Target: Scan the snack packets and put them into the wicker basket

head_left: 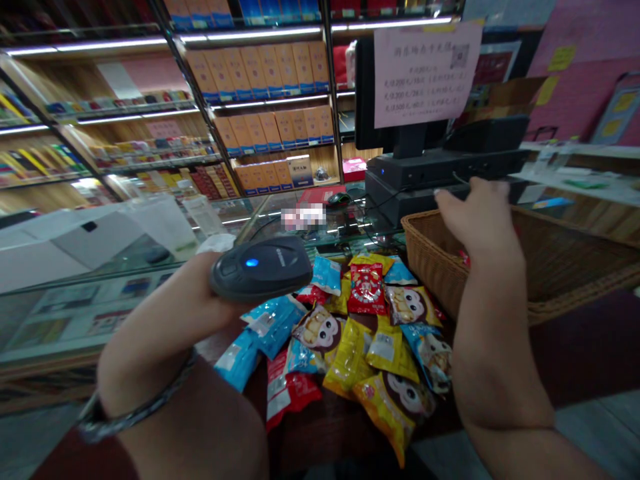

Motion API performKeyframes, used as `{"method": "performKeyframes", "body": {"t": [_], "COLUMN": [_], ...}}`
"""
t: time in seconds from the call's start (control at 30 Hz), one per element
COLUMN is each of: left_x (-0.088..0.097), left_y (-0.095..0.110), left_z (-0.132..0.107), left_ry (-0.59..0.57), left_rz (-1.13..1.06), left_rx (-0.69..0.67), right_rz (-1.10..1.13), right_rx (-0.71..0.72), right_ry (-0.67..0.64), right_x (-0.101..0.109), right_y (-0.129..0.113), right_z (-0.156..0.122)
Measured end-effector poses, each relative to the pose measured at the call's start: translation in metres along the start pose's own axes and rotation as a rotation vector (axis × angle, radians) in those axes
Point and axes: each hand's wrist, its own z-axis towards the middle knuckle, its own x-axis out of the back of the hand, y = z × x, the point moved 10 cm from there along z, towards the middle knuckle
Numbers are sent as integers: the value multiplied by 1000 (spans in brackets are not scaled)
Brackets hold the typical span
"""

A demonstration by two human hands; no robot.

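A dark grey barcode scanner [280, 272] with a lit blue light is gripped in my left hand [207, 290]. It points right, above the left side of a pile of snack packets. My right hand [483, 217] is over the near left part of a brown wicker basket [435, 273], thumb apart from the fingers and nothing visible in it; the fingertips are slightly blurred. Between my arms lie blue packets [275, 323], red packets [367, 288] and yellow packets [350, 353], several with a cartoon monkey face. Some red shows inside the basket, partly hidden by my hand.
Behind the basket stands a black checkout terminal [445, 167] with a pink printed sheet [425, 73] on its screen. A glass display counter [55, 320] runs along the left, bearing a white box [35, 247]. Lit shelves [270, 100] of boxes rise at the back.
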Motion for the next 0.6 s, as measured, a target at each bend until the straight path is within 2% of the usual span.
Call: {"method": "performKeyframes", "body": {"t": [0.07, 0.13, 0.23, 0.3, 0.37, 0.43, 0.5, 0.6], "left_x": [0, 1, 2, 2, 1, 1, 0, 0], "left_y": [-2, -5, -7, -6, -5, -4, -4, -4], "left_z": [0, 0, 0, 0, 0, 0, 0, 0], "left_ry": [3, 6, 8, 4, 0, 2, 5, 10], "left_rz": [2, 14, 28, 20, 8, 1, 3, 1], "left_rx": [9, 31, 39, 39, 41, 41, 41, 42], "right_rz": [-39, -38, -63, -156, -279, -359, -377, -340], "right_rx": [47, 134, 263, 317, 346, 344, 340, 365], "right_ry": [-201, -471, -902, -1085, -1234, -1341, -1381, -1394], "right_x": [-28, -67, -132, -170, -202, -223, -232, -231], "right_y": [-6, -18, -36, -40, -36, -29, -25, -26], "right_z": [-6, -18, -56, -83, -108, -127, -136, -136]}}
